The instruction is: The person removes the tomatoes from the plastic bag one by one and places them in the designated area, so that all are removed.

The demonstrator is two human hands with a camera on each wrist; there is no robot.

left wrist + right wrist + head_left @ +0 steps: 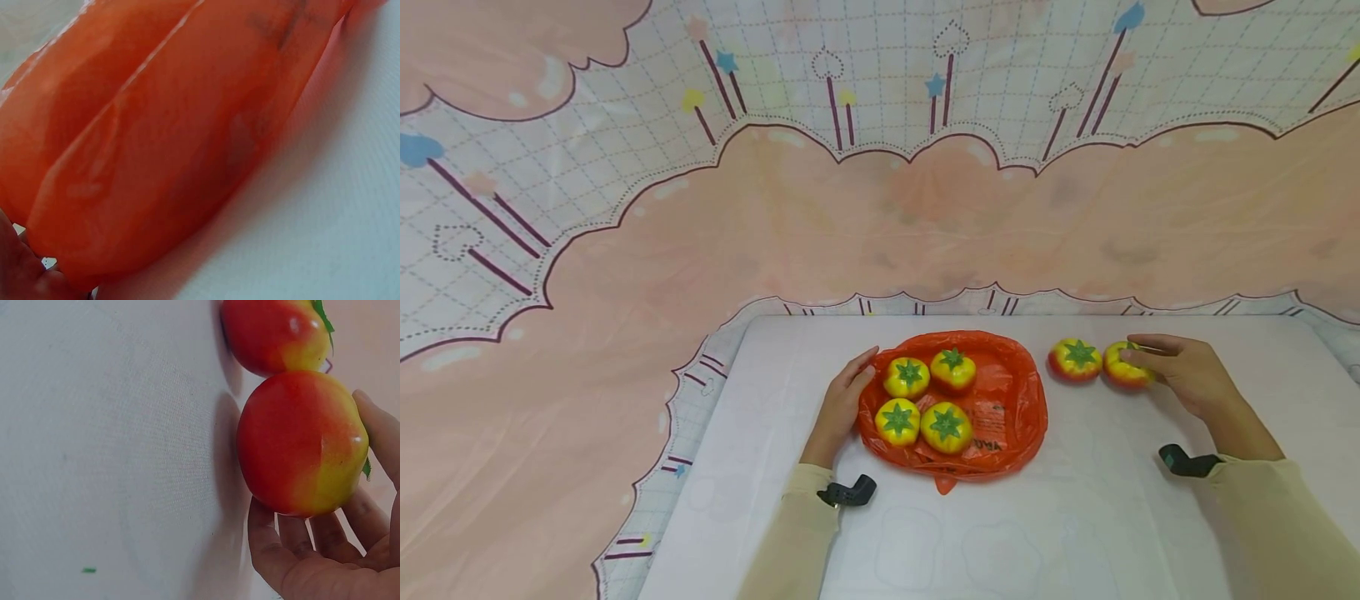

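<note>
A red plastic bag lies spread open on the white table, its rim rolled outward like a basin. Several yellow-and-red toy tomatoes with green star-shaped leaves sit in its left half. My left hand holds the bag's left side at the rim; in the left wrist view its fingers meet the red plastic at the lower left. To the right of the bag, my right hand grips another toy tomato, thumb near the leaves and fingers around the side. One more toy tomato stands right beside it.
The white table reaches back to a peach curtain printed with candles and drips. Black wrist cameras sit on both wrists, over beige sleeves.
</note>
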